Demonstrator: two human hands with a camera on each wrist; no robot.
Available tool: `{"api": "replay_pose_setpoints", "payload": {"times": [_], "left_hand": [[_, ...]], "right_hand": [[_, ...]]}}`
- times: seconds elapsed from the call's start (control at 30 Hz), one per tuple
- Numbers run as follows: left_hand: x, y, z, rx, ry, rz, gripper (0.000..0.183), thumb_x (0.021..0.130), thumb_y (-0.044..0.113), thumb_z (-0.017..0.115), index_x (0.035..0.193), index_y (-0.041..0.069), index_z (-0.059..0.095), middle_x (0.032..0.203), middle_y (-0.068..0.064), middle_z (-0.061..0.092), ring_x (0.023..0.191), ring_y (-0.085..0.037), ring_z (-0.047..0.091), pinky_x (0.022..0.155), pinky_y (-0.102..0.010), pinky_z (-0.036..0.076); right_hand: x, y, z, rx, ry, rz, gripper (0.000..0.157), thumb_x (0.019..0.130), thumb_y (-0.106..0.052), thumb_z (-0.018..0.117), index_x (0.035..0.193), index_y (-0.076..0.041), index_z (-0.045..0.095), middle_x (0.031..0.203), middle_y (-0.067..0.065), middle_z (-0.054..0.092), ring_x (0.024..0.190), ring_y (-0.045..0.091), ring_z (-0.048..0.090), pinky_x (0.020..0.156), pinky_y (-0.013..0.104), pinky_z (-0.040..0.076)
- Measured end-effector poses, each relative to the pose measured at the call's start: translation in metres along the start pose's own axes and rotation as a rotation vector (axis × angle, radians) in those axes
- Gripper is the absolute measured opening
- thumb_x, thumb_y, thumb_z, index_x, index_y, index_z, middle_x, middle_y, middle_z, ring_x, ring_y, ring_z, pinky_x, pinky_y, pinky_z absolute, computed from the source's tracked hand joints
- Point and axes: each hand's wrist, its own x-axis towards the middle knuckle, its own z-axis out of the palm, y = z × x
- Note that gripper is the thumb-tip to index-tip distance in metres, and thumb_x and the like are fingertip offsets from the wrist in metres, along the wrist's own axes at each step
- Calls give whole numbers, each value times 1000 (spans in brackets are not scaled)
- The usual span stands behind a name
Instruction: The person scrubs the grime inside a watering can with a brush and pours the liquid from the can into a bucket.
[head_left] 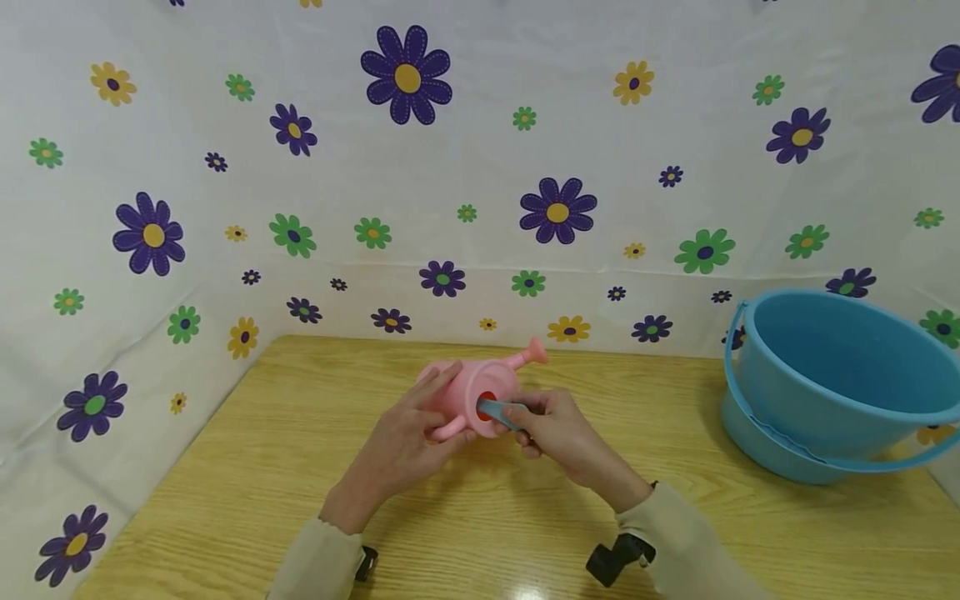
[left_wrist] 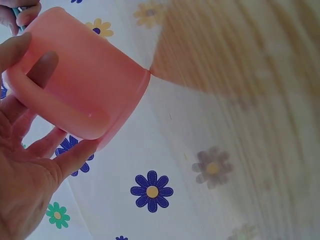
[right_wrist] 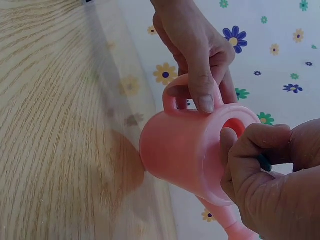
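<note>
A pink toy watering can [head_left: 491, 375] lies tipped over the wooden table, its round opening turned toward me and its spout [head_left: 534, 352] pointing away to the right. My left hand [head_left: 397, 450] grips it at the looped handle [left_wrist: 55, 112], with fingers spread along the body. Between thumb and fingers, my right hand [head_left: 562, 433] pinches a blue handle-like piece [head_left: 495, 409] whose far end goes into the can's opening. The hidden end leaves its kind unknown. Red-orange shows inside the opening. In the right wrist view, the right hand [right_wrist: 275, 185] covers most of the blue piece.
At the right of the wooden table [head_left: 300, 400] stands a large blue bucket [head_left: 817, 417] with its handle hanging down in front. A white flower-printed sheet [head_left: 465, 150] rises behind the table and along its left side.
</note>
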Motion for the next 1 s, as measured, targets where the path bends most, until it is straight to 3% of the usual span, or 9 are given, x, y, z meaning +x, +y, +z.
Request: {"api": "replay_pose_setpoints", "payload": {"times": [0.5, 0.73, 1.0], "left_hand": [[1, 0, 1, 5, 7, 7, 35, 86, 33, 84, 72, 2, 78, 159, -9, 48, 150, -39, 40, 116, -49, 44], [1, -1, 1, 5, 14, 15, 34, 86, 32, 83, 74, 1, 78, 159, -10, 47, 150, -38, 40, 116, -50, 44], [0, -1, 1, 4, 11, -9, 34, 86, 33, 84, 70, 4, 76, 159, -9, 48, 151, -37, 40, 116, -50, 44]], "right_hand": [[0, -1, 2, 60, 2, 15, 27, 104, -9, 57, 125, 8, 61, 79, 0, 70, 61, 9, 43, 51, 17, 34], [-8, -5, -9, 69, -16, 45, 30, 105, -9, 54, 130, 7, 58, 80, 1, 59, 63, 8, 43, 52, 17, 33], [-18, -6, -22, 36, -47, 67, 30, 105, -11, 55, 130, 5, 59, 88, 4, 70, 62, 7, 44, 51, 17, 33]]}}
